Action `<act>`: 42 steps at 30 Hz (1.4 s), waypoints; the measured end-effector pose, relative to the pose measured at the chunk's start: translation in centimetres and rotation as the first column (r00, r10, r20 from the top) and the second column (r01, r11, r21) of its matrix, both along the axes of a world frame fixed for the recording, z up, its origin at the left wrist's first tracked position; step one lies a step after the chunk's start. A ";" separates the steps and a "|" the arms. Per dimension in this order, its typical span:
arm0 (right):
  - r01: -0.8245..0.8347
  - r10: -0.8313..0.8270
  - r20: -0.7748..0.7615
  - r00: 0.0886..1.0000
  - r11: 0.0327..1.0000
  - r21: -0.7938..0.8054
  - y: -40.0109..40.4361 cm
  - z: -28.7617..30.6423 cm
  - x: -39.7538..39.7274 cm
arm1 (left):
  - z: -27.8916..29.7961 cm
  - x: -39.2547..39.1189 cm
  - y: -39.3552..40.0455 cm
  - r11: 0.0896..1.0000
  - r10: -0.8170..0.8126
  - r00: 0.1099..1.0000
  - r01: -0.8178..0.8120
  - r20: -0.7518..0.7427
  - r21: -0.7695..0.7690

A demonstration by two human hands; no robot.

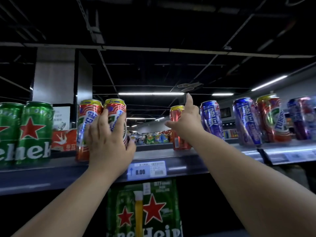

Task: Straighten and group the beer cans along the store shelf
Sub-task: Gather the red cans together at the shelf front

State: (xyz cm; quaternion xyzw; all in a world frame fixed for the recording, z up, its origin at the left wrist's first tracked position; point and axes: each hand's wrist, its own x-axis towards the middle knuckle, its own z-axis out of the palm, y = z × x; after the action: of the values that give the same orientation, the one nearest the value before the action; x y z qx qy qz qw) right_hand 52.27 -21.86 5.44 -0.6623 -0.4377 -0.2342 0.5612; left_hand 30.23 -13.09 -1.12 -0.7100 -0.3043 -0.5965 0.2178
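The left hand [109, 144] lies on the front of two red cans [102, 127] that stand side by side and touch each other. Its fingers curl around the right one of the pair, and the thumb is at the lower right of that can. The right hand [185, 124] is in front of a single red can [177, 129]. Its fingers are relaxed and spread, the forefinger points up, and I cannot tell if the palm touches the can. Between the two hands the shelf [179, 161] is bare. Below the left hand a price tag [147, 170] sits on the shelf edge. Left of the left hand stand two green cans [27, 132]. Right of the right hand are blue cans [229, 120], tilted, then one more red can [273, 117], all apart from each other. Under the shelf is a green pack [145, 209].
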 end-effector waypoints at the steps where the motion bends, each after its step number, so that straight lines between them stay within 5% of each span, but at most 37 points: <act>1: 0.011 -0.011 0.004 1.000 0.999 -0.044 0.1 0.3 0.6 | -0.1 0.0 0.0 1.000 0.011 1.000 -0.011 0.006 0.004; 9: -0.120 0.099 -0.100 0.990 0.967 -0.224 1.1 0.1 3.0 | 0.0 -0.2 -0.1 0.996 0.087 0.996 -0.087 -0.005 0.004; 25: -0.296 0.310 0.024 0.950 0.926 -0.235 0.3 -1.1 -1.6 | -0.6 -1.0 -0.4 0.999 0.014 0.999 -0.012 0.041 -0.032; 36: -0.177 0.207 0.175 0.963 0.969 -0.172 1.3 -2.4 -8.8 | -0.7 -4.8 1.8 0.994 -0.052 0.996 0.057 0.066 -0.089; 42: -0.162 0.193 0.202 0.960 0.974 -0.160 2.5 -4.9 -11.2 | 1.6 -7.8 4.1 0.931 -0.212 0.974 0.227 0.081 -0.288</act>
State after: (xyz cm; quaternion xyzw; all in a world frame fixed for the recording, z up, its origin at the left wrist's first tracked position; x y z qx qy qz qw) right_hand 41.05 -19.37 0.49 -0.6291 -0.5692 -0.2218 0.4806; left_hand 22.40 -9.01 0.46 -0.7495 -0.3138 -0.5819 0.0340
